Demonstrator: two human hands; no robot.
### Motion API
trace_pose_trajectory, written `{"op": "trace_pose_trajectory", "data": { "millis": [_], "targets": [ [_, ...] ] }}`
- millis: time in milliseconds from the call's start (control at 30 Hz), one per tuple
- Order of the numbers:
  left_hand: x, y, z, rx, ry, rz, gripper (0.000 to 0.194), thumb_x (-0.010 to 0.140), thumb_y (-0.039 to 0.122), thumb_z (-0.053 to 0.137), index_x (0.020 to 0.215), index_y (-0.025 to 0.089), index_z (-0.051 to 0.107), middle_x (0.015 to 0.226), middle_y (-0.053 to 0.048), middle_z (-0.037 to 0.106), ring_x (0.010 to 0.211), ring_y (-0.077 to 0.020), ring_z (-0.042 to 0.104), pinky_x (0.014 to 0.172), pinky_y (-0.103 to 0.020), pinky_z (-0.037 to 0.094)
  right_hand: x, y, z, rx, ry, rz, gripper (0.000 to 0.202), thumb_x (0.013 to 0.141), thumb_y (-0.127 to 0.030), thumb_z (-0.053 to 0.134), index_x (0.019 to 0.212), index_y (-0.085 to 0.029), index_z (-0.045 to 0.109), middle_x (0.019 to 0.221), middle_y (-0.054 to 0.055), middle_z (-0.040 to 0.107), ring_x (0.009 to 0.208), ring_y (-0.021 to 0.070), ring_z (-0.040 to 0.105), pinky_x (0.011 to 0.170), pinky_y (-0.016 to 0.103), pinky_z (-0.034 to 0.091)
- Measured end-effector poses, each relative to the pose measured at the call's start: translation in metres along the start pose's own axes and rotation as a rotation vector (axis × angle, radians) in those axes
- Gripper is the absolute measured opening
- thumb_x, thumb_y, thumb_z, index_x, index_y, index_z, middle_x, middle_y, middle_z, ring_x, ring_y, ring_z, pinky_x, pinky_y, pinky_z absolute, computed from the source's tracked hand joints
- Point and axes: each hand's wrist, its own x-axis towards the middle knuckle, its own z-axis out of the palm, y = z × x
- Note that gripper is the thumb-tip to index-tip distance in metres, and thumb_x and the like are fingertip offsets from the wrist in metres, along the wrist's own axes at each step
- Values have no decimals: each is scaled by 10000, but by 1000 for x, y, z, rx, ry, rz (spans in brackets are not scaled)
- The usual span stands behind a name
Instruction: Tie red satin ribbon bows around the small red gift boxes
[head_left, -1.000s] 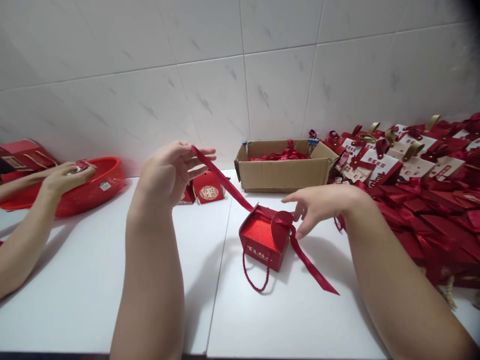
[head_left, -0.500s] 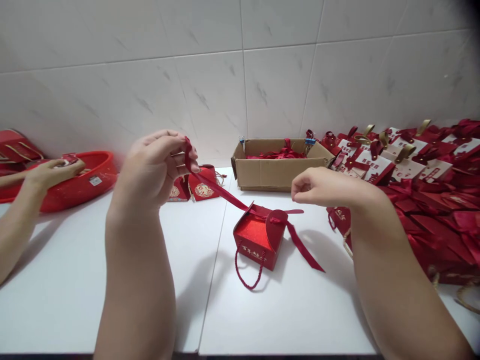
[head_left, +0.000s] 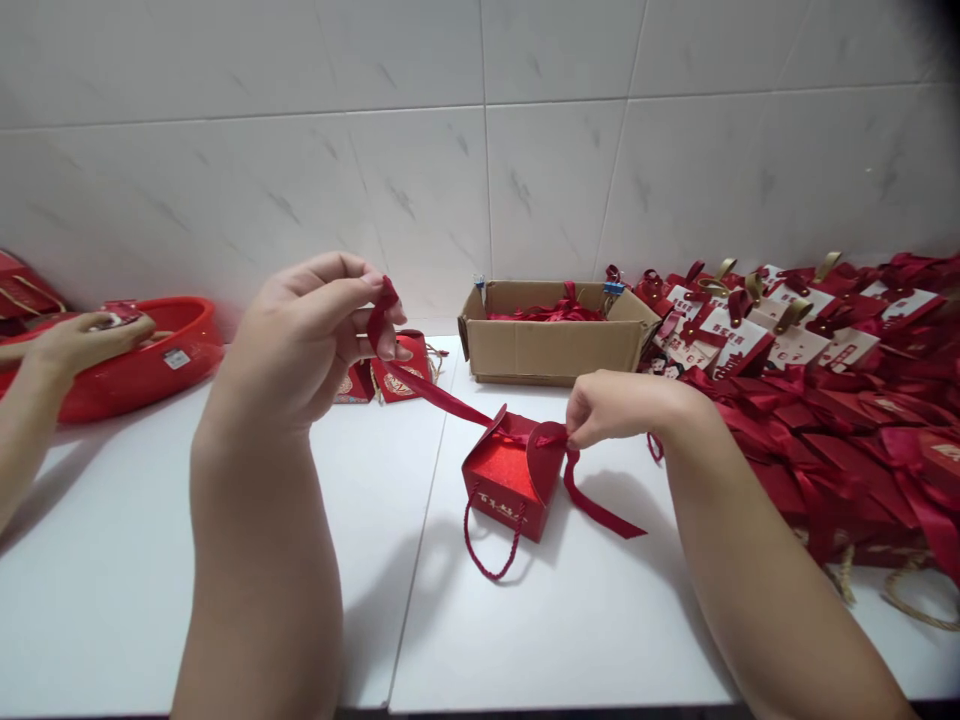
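Bench (head_left: 465,640): white, with a seam running back from the near edge.
Wall (head_left: 300,80): pale, marbled tiles behind the bench.
Gift box (head_left: 506,470): one, red, upright on the bench, just right of the seam.
Cord handle (head_left: 491,577): one in view, drooping from the near side.
Ribbon (head_left: 450,402): one at the gift box, strung through two rounded flaps, tail trailing right.
Left hand (head_left: 315,320): raised, pinching the ribbon between thumb and fingers.
Right hand (head_left: 619,408): fingertips closed on the ribbon beside the right flap.
Cardboard box (head_left: 555,350): one, open, two clips (head_left: 613,288) on the rim; tangled ribbons inside, uncountable.
Red packets (head_left: 418,355): two in view, partly covered by the left hand.
Basin (head_left: 142,370): one, red, at far left, partly hidden by another person's hand (head_left: 82,345).
Heaped boxes (head_left: 810,480): at right, too overlapped to count, partly blocked by the right forearm.
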Motion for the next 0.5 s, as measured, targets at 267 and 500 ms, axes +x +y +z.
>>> {"op": "trace_pose_trajectory", "data": {
  "millis": [267,500],
  "targets": [
    [-9,10,2,146,-6,-105,126,744,194,585,636,160,531,536,14,460,440,-60,420,395,-191,323,-22,-14,-12,216,234,-47,47,697,-199,538,719,-179,501,650,-15,529,508,75,422,433,200,294],
    [-14,12,-5,195,-143,-152,206,664,176,682,862,171,627,679,-23,590,514,-95,525,416,-206,369,-37,-9,-15,502,475,-203,224,746,-332,635,915,-189,599,713,5,578,576,87,484,484,199,353]
  ]
}}
